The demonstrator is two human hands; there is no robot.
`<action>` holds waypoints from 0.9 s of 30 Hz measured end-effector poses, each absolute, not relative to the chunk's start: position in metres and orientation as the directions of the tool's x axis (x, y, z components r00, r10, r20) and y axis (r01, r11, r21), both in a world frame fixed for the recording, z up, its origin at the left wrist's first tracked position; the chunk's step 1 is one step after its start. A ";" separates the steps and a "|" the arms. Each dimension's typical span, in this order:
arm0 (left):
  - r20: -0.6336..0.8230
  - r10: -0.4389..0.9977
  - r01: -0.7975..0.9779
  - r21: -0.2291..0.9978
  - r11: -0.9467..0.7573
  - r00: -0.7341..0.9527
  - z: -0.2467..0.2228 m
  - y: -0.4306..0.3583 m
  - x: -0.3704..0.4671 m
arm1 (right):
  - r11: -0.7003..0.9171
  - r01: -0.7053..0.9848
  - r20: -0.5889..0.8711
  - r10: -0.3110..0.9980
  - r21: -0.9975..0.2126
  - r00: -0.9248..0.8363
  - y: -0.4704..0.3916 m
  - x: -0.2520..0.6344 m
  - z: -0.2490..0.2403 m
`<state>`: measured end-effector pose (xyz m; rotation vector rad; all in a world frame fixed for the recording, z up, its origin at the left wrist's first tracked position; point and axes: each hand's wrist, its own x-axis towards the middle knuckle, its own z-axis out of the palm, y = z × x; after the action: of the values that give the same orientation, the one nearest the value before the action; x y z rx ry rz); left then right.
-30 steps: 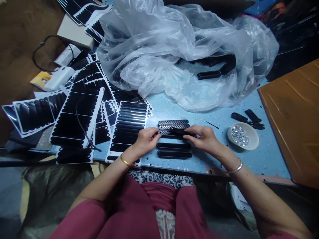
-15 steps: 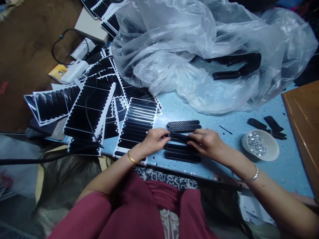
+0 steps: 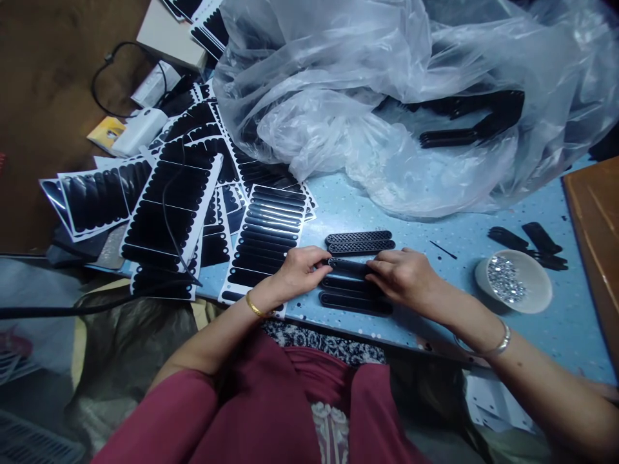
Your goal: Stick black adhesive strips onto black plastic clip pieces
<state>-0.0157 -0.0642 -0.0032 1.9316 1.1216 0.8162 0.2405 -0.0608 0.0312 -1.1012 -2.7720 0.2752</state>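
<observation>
My left hand (image 3: 305, 267) pinches the left end of a flat black strip (image 3: 351, 267), and my right hand (image 3: 397, 274) grips its right end. Two more black strips (image 3: 355, 303) lie below it, nearer the table's front edge. Just above are two black strips with a textured, perforated face (image 3: 360, 242). Left of my left hand is a white sheet of black strip-shaped stickers (image 3: 264, 235). A white bowl (image 3: 536, 283) of small shiny metal pieces (image 3: 505, 278) stands right of my right hand.
A large clear plastic bag (image 3: 338, 84) with black parts (image 3: 498, 116) covers the back. Overlapping sticker sheets (image 3: 164, 200) and a black cable lie at the left. Near the bowl are loose black pieces (image 3: 541, 238) and a thin black stick (image 3: 443, 250).
The view has shifted slightly, so the bowl and bag appear farther right. Both hands keep hold of the same strip, in nearly the same place.
</observation>
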 end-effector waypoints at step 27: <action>0.152 0.908 0.404 0.858 -0.317 0.390 -0.004 -0.065 -0.016 | 0.693 0.664 0.133 0.713 -0.282 -0.688 -0.061 0.246 0.038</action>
<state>-0.0156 -0.0645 -0.0035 1.8913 1.1300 0.8431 0.2458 -0.0612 0.0383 -1.1047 -2.6716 0.3119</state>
